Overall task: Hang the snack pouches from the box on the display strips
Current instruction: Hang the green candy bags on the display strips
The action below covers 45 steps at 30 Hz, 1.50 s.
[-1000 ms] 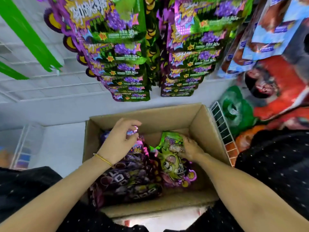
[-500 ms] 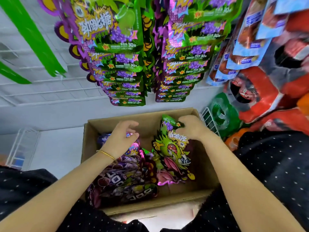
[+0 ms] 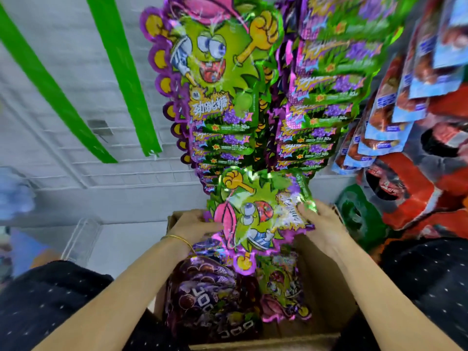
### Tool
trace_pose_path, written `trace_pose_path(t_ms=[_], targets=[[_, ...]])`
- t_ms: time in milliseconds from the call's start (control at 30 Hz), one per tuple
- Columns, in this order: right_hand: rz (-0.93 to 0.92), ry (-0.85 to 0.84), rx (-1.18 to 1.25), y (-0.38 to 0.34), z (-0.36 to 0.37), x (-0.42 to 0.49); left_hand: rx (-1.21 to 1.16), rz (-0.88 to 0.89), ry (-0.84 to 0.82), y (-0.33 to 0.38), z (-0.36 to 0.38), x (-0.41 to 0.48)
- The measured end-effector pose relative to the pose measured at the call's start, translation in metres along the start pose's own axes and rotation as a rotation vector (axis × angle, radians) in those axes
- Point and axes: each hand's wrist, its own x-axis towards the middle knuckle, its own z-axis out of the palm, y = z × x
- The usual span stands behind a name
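A green cartoon-monster snack pouch (image 3: 255, 214) is held sideways above the cardboard box (image 3: 326, 282). My left hand (image 3: 192, 224) holds its left edge and my right hand (image 3: 319, 224) grips its right end. More pouches lie in the box: dark purple ones (image 3: 210, 297) at the left, another green one (image 3: 283, 290) at the right. Straight above, two display strips hang full of matching green-and-purple pouches: the left strip (image 3: 220, 97) and the right strip (image 3: 326, 97).
Red and blue snack bags (image 3: 405, 102) hang at the right, with red and green packs (image 3: 415, 193) below them. Green bands (image 3: 121, 72) cross a white wire shelf wall (image 3: 63, 160) at the left. My dark dotted clothing flanks the box.
My right hand lifted the green pouch out of the box and turned it sideways. My left hand left the purple pouches and came up to the pouch's left edge. The view tilted upward.
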Motion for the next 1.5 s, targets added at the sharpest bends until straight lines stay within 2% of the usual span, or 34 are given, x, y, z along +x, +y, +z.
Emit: trace_pose_path(t_ms=[100,167,200,267,333,400,467,567,633,700,800,933,1133,1233,1367,1500], targets=[[0.070,-0.005,-0.008,0.001,0.007,-0.002,-0.141,0.018,0.045,0.005,-0.002,-0.001],[0.058,0.034,-0.288,0.001,0.010,-0.004,-0.128,0.097,0.115,0.016,-0.008,-0.003],[-0.033,0.091,-0.552,-0.001,0.011,-0.003,-0.078,0.165,0.152,0.023,-0.012,-0.003],[-0.360,0.198,-0.985,-0.015,0.019,-0.004,0.041,0.308,0.180,0.037,-0.018,-0.005],[-0.625,0.143,-1.024,-0.038,0.043,-0.017,0.196,0.427,0.153,0.051,-0.024,-0.009],[-0.866,-0.028,-1.103,-0.062,0.076,-0.028,0.351,0.497,0.120,0.067,-0.031,-0.011],[-0.956,-0.183,-1.242,-0.081,0.107,-0.032,0.397,0.538,0.080,0.086,-0.041,-0.012],[-0.855,-0.297,-1.209,-0.113,0.141,-0.031,0.473,0.614,0.061,0.131,-0.053,-0.020],[-0.905,-0.287,-1.132,-0.138,0.154,-0.029,0.509,0.644,0.059,0.169,-0.061,-0.030],[-0.981,-0.264,-1.060,-0.165,0.162,-0.029,0.363,0.688,0.105,0.211,-0.073,-0.035],[-1.099,-0.149,-1.065,-0.203,0.176,-0.034,0.134,0.836,0.335,0.277,-0.092,-0.020],[-1.219,0.053,-1.108,-0.245,0.201,-0.039,0.067,0.858,0.420,0.339,-0.091,0.000],[-1.306,0.285,-1.173,-0.290,0.232,-0.038,0.137,0.874,0.447,0.370,-0.095,0.006],[-1.349,0.368,-1.195,-0.303,0.241,-0.034,0.168,0.866,0.396,0.378,-0.100,-0.003],[-1.437,0.412,-1.192,-0.315,0.248,-0.034,0.128,0.814,0.339,0.389,-0.104,-0.008],[-1.453,0.425,-1.206,-0.321,0.255,-0.034,0.167,0.766,0.376,0.396,-0.103,-0.013]])
